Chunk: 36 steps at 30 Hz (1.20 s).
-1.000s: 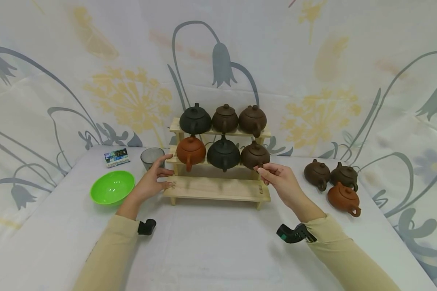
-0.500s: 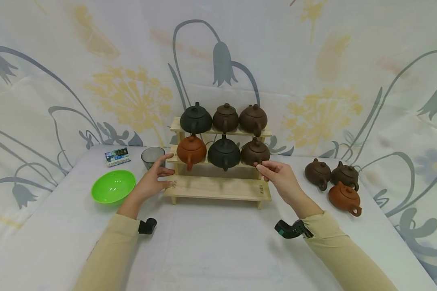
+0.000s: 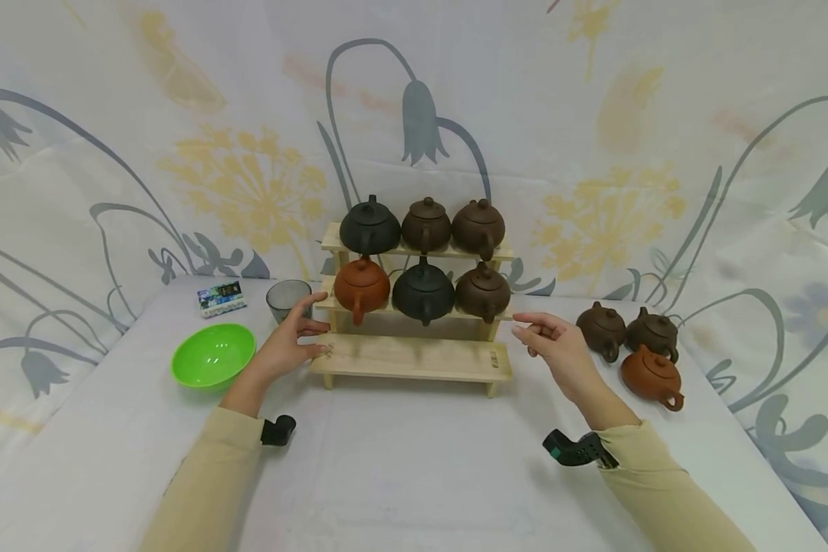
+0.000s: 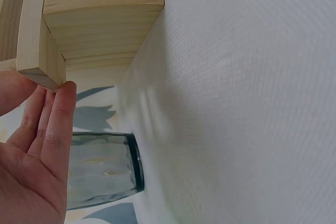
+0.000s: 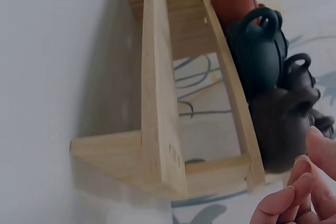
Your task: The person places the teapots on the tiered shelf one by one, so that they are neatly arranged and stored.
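A three-tier wooden stand stands at the middle of the table. Its top tier carries one black and two brown teapots. On the middle tier are an orange teapot, a black teapot and a brown teapot, handles facing me. My left hand holds the stand's left end, thumb and fingers on either side of the wood in the left wrist view. My right hand is just right of the middle tier, fingers loosely bent and holding nothing, near the brown teapot in the right wrist view.
Two brown teapots and an orange teapot sit together at the right. Left of the stand are a grey glass, a green bowl and a small patterned box. A flower-printed cloth hangs behind.
My right hand has let go of the brown teapot's handle on the middle tier and moved right, away from it. The left hand stays at the stand's left end.
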Each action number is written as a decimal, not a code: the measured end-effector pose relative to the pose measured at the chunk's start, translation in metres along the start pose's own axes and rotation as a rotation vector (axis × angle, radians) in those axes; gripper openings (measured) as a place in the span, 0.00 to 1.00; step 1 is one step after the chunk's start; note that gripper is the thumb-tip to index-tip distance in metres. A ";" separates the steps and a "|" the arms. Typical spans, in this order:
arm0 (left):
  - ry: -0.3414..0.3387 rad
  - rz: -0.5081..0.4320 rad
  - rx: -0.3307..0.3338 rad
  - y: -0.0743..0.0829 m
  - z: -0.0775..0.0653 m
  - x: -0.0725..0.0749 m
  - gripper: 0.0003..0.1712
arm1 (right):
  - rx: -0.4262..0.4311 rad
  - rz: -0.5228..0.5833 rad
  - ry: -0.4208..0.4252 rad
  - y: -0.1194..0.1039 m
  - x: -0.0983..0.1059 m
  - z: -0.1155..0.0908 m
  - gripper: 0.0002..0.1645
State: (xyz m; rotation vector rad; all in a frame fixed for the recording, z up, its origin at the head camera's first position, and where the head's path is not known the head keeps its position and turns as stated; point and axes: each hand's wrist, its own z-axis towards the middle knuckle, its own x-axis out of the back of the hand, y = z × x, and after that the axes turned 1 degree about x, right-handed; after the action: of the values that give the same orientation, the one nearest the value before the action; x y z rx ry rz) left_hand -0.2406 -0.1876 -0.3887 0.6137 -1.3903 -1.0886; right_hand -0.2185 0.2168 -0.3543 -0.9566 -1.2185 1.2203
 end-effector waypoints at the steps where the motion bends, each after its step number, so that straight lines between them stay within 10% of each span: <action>1: -0.001 0.001 0.001 0.000 0.000 0.000 0.47 | -0.007 -0.002 0.013 0.001 0.003 -0.001 0.19; 36: 0.002 0.028 0.007 0.002 -0.002 0.000 0.47 | -0.164 -0.022 0.228 0.031 0.085 -0.040 0.15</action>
State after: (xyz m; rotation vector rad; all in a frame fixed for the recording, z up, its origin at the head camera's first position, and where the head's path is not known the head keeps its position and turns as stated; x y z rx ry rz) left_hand -0.2381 -0.1872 -0.3873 0.5990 -1.3973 -1.0611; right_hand -0.1889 0.3083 -0.3773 -1.1664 -1.1564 0.9747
